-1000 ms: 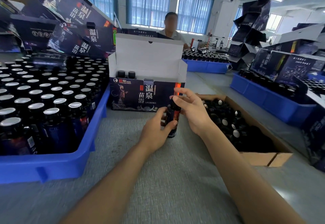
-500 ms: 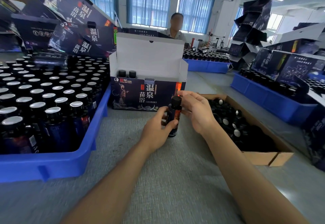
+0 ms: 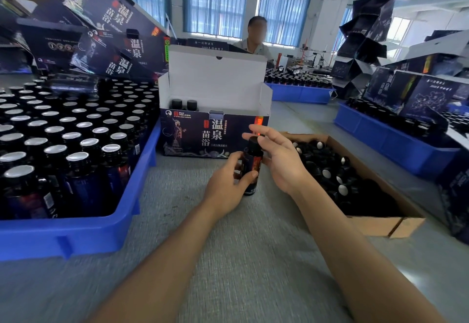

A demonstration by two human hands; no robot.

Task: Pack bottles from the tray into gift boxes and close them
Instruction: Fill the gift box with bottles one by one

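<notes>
My left hand (image 3: 225, 183) grips the body of the upright bottle (image 3: 251, 170) and my right hand (image 3: 279, 163) pinches its cap (image 3: 253, 143), at 6 o'clock of the open gift box (image 3: 203, 137); a cap left loose here would probably leak once boxed.

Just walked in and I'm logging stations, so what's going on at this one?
A person is packing small bottles into gift boxes. The left hand grips a bottle upright on the table while the right hand pinches its cap. Behind it, the gift box stands open with two bottles inside; the blue tray at left holds many more.
</notes>
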